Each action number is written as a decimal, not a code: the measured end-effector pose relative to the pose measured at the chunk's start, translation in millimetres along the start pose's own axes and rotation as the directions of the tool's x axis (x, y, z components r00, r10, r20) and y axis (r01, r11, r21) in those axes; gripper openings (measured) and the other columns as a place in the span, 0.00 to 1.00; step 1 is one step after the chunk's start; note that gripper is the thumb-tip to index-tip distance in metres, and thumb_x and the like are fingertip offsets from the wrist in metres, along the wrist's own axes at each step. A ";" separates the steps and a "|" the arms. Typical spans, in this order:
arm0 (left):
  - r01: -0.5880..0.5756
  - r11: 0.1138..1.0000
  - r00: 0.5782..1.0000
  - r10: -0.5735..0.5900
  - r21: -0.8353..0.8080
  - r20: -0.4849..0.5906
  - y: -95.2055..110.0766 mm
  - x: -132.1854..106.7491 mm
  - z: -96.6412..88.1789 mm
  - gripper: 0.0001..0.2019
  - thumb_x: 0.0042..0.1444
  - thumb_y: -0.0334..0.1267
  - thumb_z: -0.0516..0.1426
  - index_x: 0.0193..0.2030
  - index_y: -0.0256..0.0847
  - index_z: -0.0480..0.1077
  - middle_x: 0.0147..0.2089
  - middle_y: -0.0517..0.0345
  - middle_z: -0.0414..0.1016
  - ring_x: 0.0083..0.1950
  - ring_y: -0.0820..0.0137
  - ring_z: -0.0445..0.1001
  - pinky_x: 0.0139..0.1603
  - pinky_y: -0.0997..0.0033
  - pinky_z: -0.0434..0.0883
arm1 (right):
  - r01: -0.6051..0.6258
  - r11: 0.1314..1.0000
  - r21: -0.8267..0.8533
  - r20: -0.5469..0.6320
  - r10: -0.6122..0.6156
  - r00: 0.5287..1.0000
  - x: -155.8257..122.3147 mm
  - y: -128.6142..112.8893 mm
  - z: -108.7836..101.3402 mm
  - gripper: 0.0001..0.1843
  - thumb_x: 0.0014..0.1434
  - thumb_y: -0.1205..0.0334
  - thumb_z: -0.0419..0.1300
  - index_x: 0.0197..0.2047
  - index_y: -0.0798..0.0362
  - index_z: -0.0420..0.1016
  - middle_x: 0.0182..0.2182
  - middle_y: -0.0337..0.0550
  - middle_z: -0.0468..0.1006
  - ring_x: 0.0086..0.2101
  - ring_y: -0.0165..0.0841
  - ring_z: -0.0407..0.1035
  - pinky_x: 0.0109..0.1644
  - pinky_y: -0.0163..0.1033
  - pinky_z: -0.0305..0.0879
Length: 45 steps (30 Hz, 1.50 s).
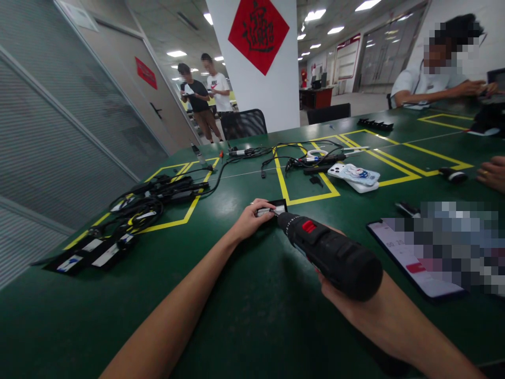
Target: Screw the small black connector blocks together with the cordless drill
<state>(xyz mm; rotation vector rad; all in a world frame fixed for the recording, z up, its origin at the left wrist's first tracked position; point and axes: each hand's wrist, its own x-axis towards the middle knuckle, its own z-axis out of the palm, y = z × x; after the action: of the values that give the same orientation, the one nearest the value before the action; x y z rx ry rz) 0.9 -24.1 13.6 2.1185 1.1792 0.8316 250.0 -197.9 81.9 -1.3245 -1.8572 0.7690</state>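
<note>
My right hand [341, 302] grips a black cordless drill [327, 247] with a red switch on top, its chuck pointing forward and left. The drill's tip reaches a small black bracket-like piece with a white part [279, 209] on the green table. My left hand [252, 218] presses fingers and thumb on that piece, steadying it against the table beside the drill tip. Whether the bit touches a screw is too small to make out.
Cables and black parts [158, 197] lie in a heap at the left. Ahead are more cables [252, 151], a phone in a patterned case [357, 175] and yellow tape outlines. A large phone [414, 260] lies at right, near another person's hand [493, 172]. A person [430, 87] sits at far right.
</note>
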 end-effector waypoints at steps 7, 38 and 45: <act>-0.029 1.000 0.999 0.029 0.000 -0.019 -3.5 0.9 1.2 0.14 0.54 0.45 0.55 0.44 0.41 0.72 0.50 0.52 0.66 0.54 0.63 0.64 0.57 0.61 0.62 | -0.053 0.999 0.011 0.003 0.053 0.999 1.2 -5.1 -5.2 0.37 0.51 0.70 0.57 0.63 0.39 0.55 0.55 0.37 0.71 0.45 0.39 0.74 0.57 0.48 0.64; -0.036 0.998 0.999 0.035 -0.047 -0.028 -4.5 -0.4 2.6 0.13 0.53 0.42 0.57 0.44 0.41 0.72 0.48 0.52 0.67 0.52 0.64 0.66 0.54 0.62 0.64 | -0.083 0.996 -0.026 0.016 0.083 0.996 -0.3 -1.3 -4.8 0.31 0.53 0.64 0.58 0.61 0.45 0.61 0.39 0.39 0.82 0.40 0.42 0.76 0.51 0.48 0.69; -0.038 0.998 0.999 0.037 -0.047 -0.023 -4.8 -0.3 2.2 0.13 0.53 0.42 0.57 0.45 0.41 0.72 0.50 0.52 0.66 0.52 0.64 0.66 0.56 0.62 0.63 | -0.076 0.992 -0.104 0.094 0.086 0.992 -6.9 7.6 -1.2 0.31 0.59 0.60 0.55 0.65 0.40 0.52 0.47 0.39 0.78 0.40 0.37 0.76 0.52 0.44 0.69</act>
<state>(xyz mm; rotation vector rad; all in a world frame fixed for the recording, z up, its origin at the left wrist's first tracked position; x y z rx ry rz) -0.1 -22.6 8.6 2.1039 1.1227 0.8932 256.4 -202.2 75.1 -1.4563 -1.9517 0.8055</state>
